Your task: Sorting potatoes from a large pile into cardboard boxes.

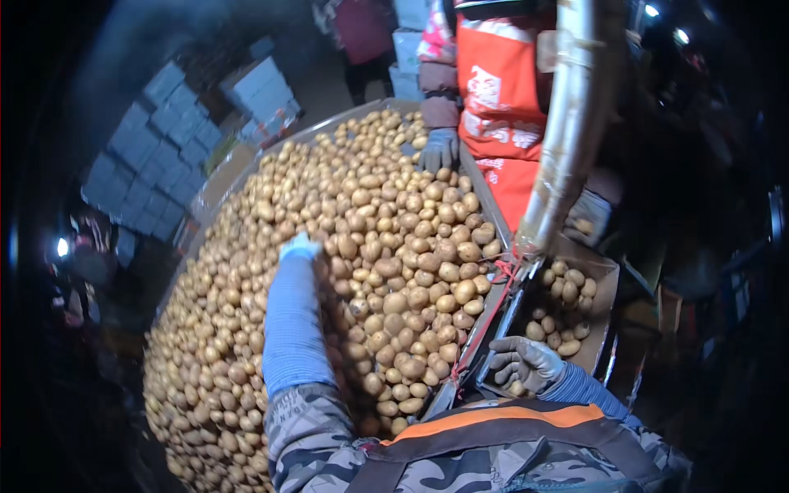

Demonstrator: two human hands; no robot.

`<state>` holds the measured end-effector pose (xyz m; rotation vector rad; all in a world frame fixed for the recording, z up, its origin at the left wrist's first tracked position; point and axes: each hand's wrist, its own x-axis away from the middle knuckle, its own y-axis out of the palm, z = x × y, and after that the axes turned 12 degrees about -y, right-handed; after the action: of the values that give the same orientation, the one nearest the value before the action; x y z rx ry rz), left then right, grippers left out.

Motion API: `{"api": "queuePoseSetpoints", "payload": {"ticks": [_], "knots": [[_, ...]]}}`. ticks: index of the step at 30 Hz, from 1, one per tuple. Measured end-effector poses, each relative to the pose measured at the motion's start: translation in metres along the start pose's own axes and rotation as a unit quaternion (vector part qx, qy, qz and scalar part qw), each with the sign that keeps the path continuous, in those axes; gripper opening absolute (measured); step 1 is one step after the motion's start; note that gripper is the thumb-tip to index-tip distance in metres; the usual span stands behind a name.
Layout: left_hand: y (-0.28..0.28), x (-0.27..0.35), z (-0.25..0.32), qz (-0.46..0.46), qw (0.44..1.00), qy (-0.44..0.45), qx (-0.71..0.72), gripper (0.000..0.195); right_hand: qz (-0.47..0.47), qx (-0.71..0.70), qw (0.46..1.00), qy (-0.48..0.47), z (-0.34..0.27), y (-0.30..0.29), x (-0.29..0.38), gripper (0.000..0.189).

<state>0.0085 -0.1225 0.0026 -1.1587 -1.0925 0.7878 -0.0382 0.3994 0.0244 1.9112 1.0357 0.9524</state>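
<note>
A large heap of potatoes (370,246) fills a wide table with a raised rim. My left hand (300,246), in a light glove and at the end of a blue knitted sleeve, reaches onto the middle of the heap; its fingers are too blurred to tell whether they hold a potato. On the right, my right hand (527,365), in a grey and white work glove, is over the near end of a cardboard box (607,296) with potatoes inside. Its fingers are curled, and a potato (516,388) shows just below them; contact is unclear.
A co-worker in a red apron (499,92) stands across the rim, one gloved hand (439,150) on the heap, the other near the box. A pale upright pole (564,123) and red twine (508,271) are at the rim. Stacked boxes (154,154) stand behind; another person is beyond.
</note>
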Motion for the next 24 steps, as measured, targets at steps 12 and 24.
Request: {"api": "queuePoseSetpoints", "payload": {"ticks": [12,24], "knots": [[0.038,0.255,0.026,-0.395,0.442,0.152,0.791,0.053,-0.094,-0.100,0.990,0.024,0.022,-0.029,0.006,0.047],[0.066,0.368,0.024,-0.581,0.299,0.068,0.754,0.057,-0.055,0.088,0.989,-0.103,0.049,-0.028,0.007,0.062]]}}
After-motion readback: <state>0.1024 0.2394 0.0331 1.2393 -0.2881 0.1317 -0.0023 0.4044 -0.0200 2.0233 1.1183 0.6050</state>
